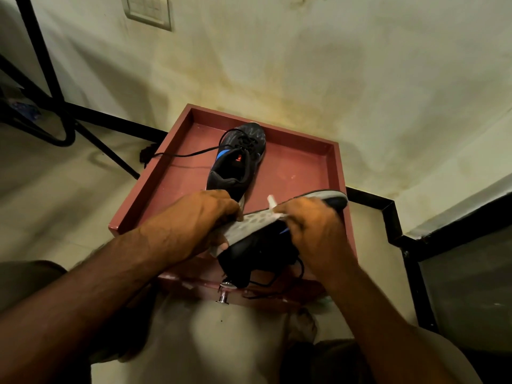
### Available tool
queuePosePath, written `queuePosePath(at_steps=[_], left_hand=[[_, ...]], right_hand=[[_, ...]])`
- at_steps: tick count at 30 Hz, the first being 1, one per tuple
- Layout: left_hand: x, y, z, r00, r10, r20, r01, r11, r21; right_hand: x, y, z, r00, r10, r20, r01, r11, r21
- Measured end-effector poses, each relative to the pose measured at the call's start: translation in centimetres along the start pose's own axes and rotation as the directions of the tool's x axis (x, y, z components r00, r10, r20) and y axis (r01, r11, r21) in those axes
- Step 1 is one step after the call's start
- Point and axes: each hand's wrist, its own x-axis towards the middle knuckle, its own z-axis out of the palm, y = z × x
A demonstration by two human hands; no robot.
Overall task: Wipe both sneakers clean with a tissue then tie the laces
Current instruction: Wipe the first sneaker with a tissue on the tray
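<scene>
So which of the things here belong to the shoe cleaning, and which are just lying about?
Part of the job:
- held sneaker, sole up, gripped by the left hand
- tissue, pinched in the right hand against the sole
- second sneaker, laces loose, on the tray

Just lying about:
- black metal frame
- wall switch plate

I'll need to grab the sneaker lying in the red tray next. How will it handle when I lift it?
The sneaker in the tray looks soft and collapsible at the collar, so it will probably flex unless held by the sole. Its untied lace trails over the red tray wall and will likely dangle or snag. It seems light.
</scene>
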Motion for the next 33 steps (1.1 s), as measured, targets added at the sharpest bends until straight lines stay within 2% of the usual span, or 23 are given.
queuePosePath(at_steps=[3,5,8,11,13,14,15,17,19,20,23,26,28,30,31,33], left_hand=[[0.1,0.3,-0.2,0.999,-0.035,0.032,0.036,0.999,-0.033],[0.2,0.4,-0.1,0.997,-0.067,0.039,0.069,0.996,-0.059],[0.3,0.5,0.0,0.992,-0.128,0.009,0.128,0.982,-0.14],[0.4,0.6,0.2,0.987,-0.161,0.025,0.163,0.981,-0.106],[0.3,0.7,0.3,0.985,-0.168,0.032,0.17,0.981,-0.092],[0.3,0.8,0.2,0.986,-0.165,0.026,0.167,0.982,-0.088],[0.2,0.8,0.2,0.987,-0.162,0.018,0.163,0.983,-0.083],[0.1,0.8,0.1,0.987,-0.162,0.022,0.163,0.984,-0.077],[0.2,0.6,0.1,0.987,-0.16,0.035,0.162,0.984,-0.078],[0.2,0.6,0.2,0.986,-0.16,0.036,0.163,0.983,-0.085],[0.4,0.4,0.3,0.984,-0.177,0.026,0.179,0.978,-0.11],[0.3,0.3,0.3,0.984,-0.176,0.02,0.177,0.978,-0.107],[0.1,0.1,0.4,0.987,-0.159,0.013,0.159,0.982,-0.099],[0.0,-0.1,0.5,0.986,-0.166,0.009,0.166,0.978,-0.123],[0.0,-0.2,0.5,0.984,-0.176,0.01,0.175,0.975,-0.138],[0.0,-0.2,0.6,0.984,-0.178,0.007,0.177,0.973,-0.148]], right_hand=[[0.2,1.3,-1.3,0.978,0.096,-0.187,-0.125,0.981,-0.15],[-0.3,0.4,-0.3,0.975,0.076,-0.21,-0.117,0.975,-0.189],[-0.8,-2.2,1.6,0.991,0.005,-0.137,-0.01,0.999,-0.039],[-1.0,-3.7,2.2,0.994,-0.111,-0.025,0.113,0.991,0.074],[-1.0,-2.9,1.9,0.978,-0.201,0.052,0.199,0.979,0.043],[-0.8,-2.0,1.4,0.977,-0.205,0.056,0.207,0.978,-0.04],[-0.5,-0.7,0.8,0.985,-0.172,0.028,0.174,0.976,-0.133],[0.5,2.2,-1.0,0.993,0.011,-0.115,-0.038,0.971,-0.234],[0.6,3.7,-2.2,0.964,0.154,-0.219,-0.205,0.951,-0.233],[0.3,3.3,-2.0,0.963,0.154,-0.219,-0.201,0.957,-0.21],[-1.5,-0.4,0.4,0.994,-0.028,-0.102,0.024,0.999,-0.04],[-2.7,-3.7,1.4,0.976,-0.206,0.076,0.194,0.971,0.138],[-2.5,-3.2,1.4,0.95,-0.29,0.12,0.282,0.956,0.078],[-1.0,-0.8,0.6,0.979,-0.198,0.052,0.202,0.974,-0.1],[-0.2,0.7,-0.2,0.995,-0.099,-0.026,0.092,0.978,-0.189],[0.5,2.3,-1.4,0.986,0.07,-0.151,-0.107,0.961,-0.254]])
